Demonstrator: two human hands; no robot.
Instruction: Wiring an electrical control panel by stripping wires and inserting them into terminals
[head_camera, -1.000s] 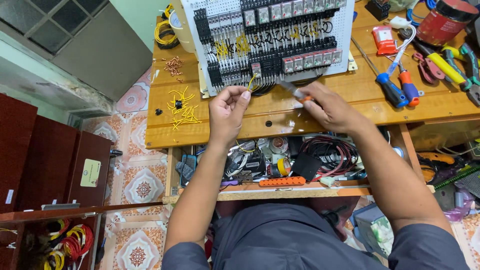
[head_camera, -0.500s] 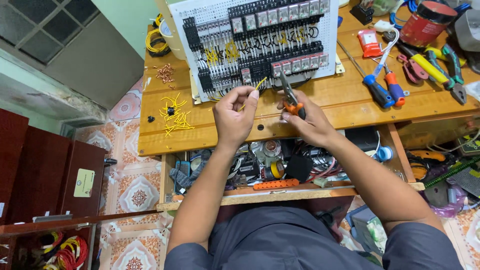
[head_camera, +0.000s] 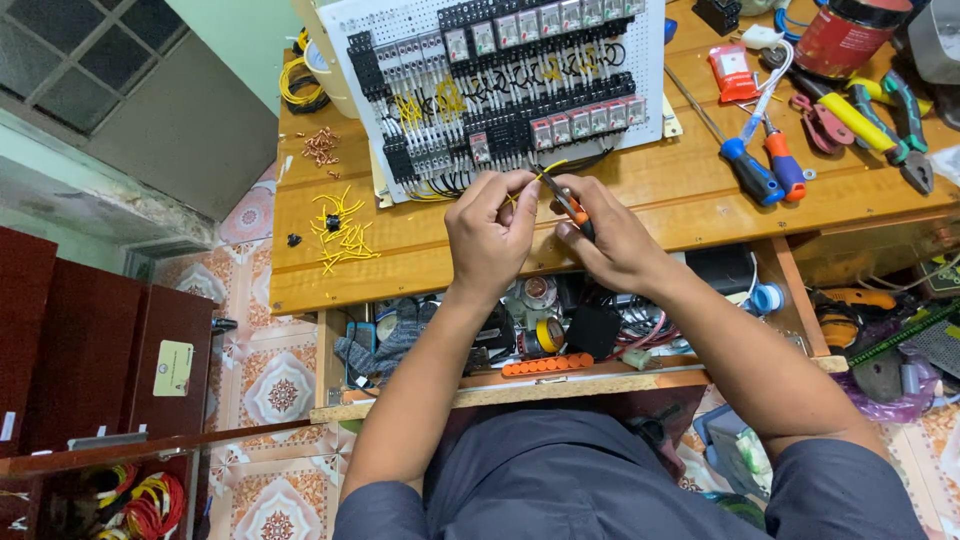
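While the wooden workbench (head_camera: 700, 190) is carrying a white perforated panel (head_camera: 655, 75) crowded with black relays and terminal blocks, the person is working at its lower edge with both hands. The left hand (head_camera: 490, 235) is pinching a short yellow wire (head_camera: 548, 168) between thumb and forefinger, the remaining fingers curling loosely beneath. The right hand (head_camera: 615, 240) is closing around a small pair of orange-handled pliers (head_camera: 570, 205), whose tip is meeting the wire just in front of the panel; whether the tip is gripping or only touching cannot be told. The wire is judged to be light, thin and springy, bending readily yet holding a kink, with smooth insulation that could slip from a loose pinch; it is best held close to the working end, as the left fingers are doing. The pliers are rigid and are best taken by the padded handles. Cut yellow offcuts (head_camera: 340, 225) are lying well apart to the left, near a small heap of copper-coloured terminals (head_camera: 322, 145). Blue and orange screwdrivers (head_camera: 765, 170) are resting to the right, clear of both hands.
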